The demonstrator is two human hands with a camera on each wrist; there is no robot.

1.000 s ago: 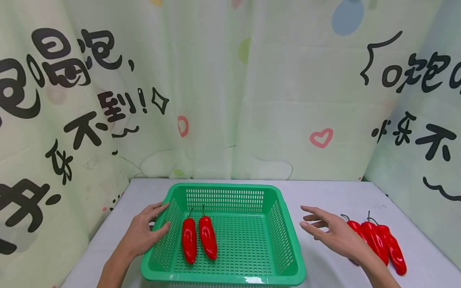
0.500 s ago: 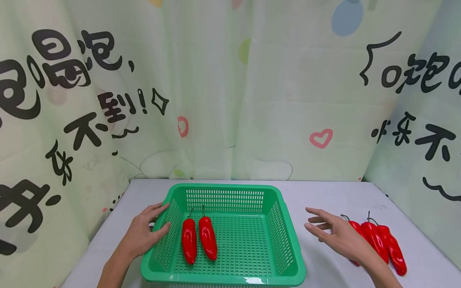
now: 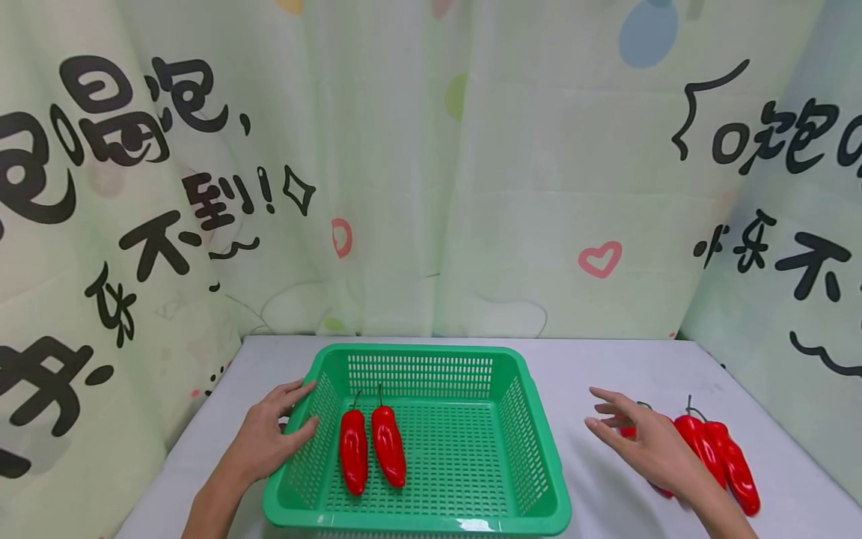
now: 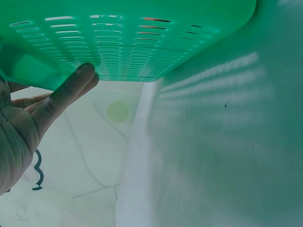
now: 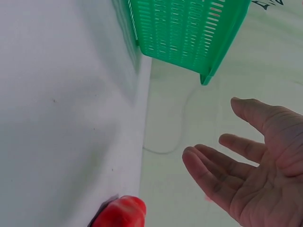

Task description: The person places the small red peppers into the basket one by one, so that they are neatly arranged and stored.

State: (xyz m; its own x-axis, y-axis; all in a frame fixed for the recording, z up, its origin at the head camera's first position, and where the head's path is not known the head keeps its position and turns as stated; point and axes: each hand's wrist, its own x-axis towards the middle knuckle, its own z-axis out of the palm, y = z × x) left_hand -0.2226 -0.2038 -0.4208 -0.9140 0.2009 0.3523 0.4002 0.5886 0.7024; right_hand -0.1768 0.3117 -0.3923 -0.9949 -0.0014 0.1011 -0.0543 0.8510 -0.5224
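Two glossy red chili peppers [image 3: 388,447] lie side by side in the left half of a green plastic basket [image 3: 532,419]. My left hand [image 3: 272,427] rests at the basket's left rim, thumb and fingertips touching it, fingers fairly straight; in the left wrist view the thumb [image 4: 66,97] lies against the slotted wall. To the right of the basket, my right hand [image 3: 643,442] hovers with loosely spread fingers, holding nothing. Beneath and beside it is a group of red chili peppers [image 3: 741,471], partly hidden by the hand. One red pepper [image 5: 122,213] shows at the bottom of the right wrist view.
The basket stands on a white tabletop [image 3: 592,359]. Pale green curtains [image 3: 512,187] with black lettering and coloured shapes hang behind the table and on both sides. A strip of table separates the basket from the right-hand peppers.
My right hand has moved to the right, away from the basket and over the pepper group, covering more of the leftmost pepper there. The left hand, the basket and the peppers have stayed put.
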